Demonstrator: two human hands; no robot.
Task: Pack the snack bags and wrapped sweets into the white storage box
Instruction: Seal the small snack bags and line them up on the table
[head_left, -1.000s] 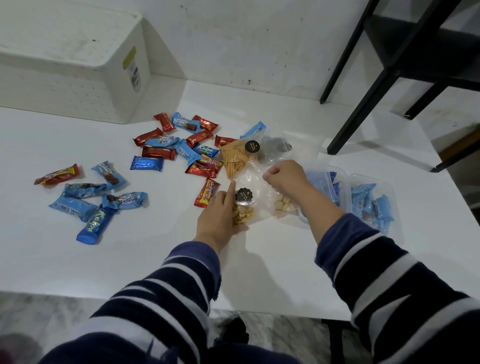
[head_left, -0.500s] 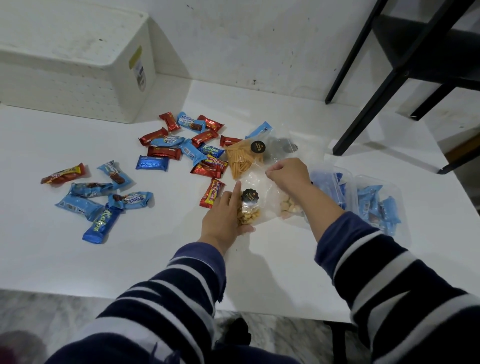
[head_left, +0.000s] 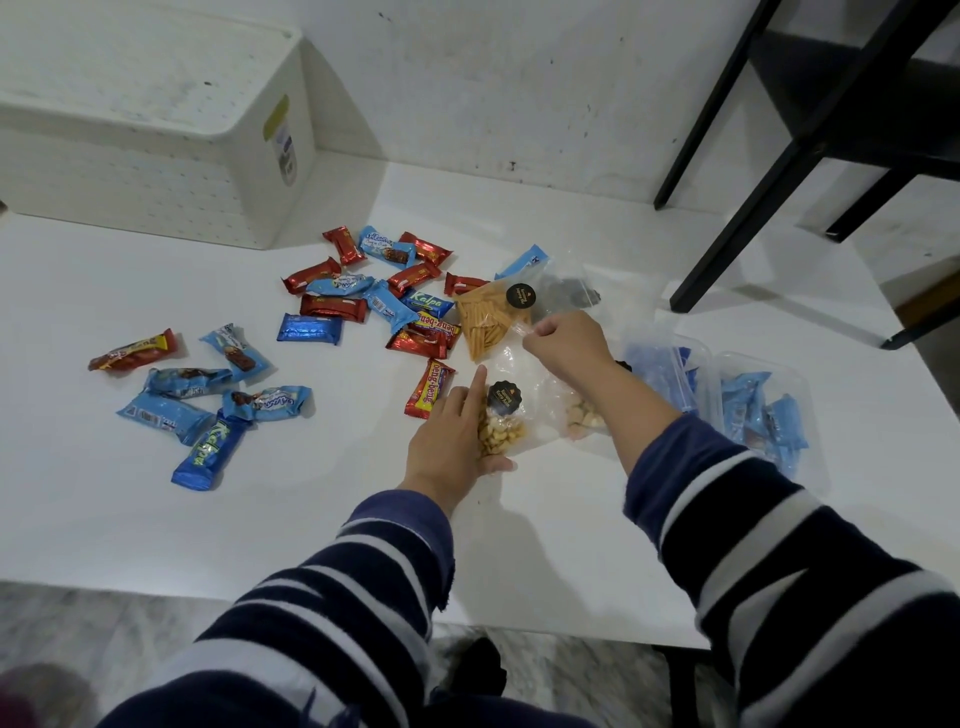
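1. The left hand (head_left: 451, 435) lies on the white counter (head_left: 156, 519) with its forefinger stretched forward and its thumb hooked under the small clear bag of pale nuts with a round black label (head_left: 501, 423). This looks like a gathering hold that keeps the slippery pouch from sliding.
2. The right hand (head_left: 569, 340) has its fingers curled and pinches the clear edge of the bag of orange snack sticks with a black round sticker (head_left: 488, 322). Taking the loose film makes sense, since the filled part is too bulky to nip.
3. A third clear bag of pale round sweets (head_left: 582, 415) sits just under the right forearm, beside the nut bag, so all the pouches are close enough to collect together.
4. The red and blue foil-wrapped sweets (head_left: 363, 296) lie scattered in two loose groups to the left, none of them held.
5. The white perforated plastic storage box (head_left: 156, 171) stands at the far left against the wall, well apart from both hands. I judge that nothing is packed yet.
6. Two clear plastic tubs of blue wrappers (head_left: 753, 410) sit to the right.
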